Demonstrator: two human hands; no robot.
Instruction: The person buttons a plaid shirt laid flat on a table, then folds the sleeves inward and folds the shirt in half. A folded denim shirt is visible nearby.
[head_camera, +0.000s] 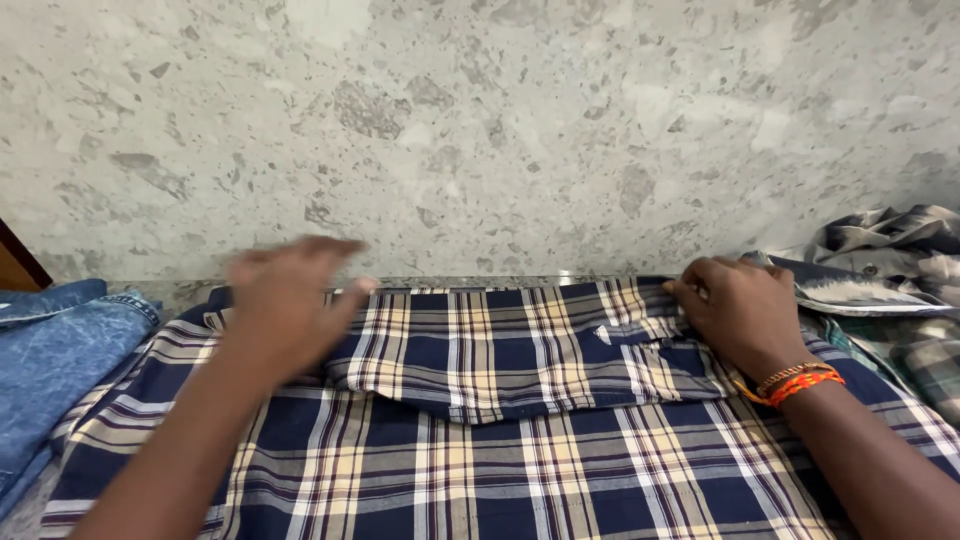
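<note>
The shirt (480, 430) lies in the middle, jeans (50, 350) to its left, other garments (890, 270) to its right, wall (480, 120) behind.

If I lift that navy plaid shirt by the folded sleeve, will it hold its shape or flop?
Likely floppy: the plaid shirt lies flat and creased, thin woven cloth. The folded sleeve would probably unfold, since only the right hand pins its end and the left hand its other side. Probably light, unlikely to slide.
</note>
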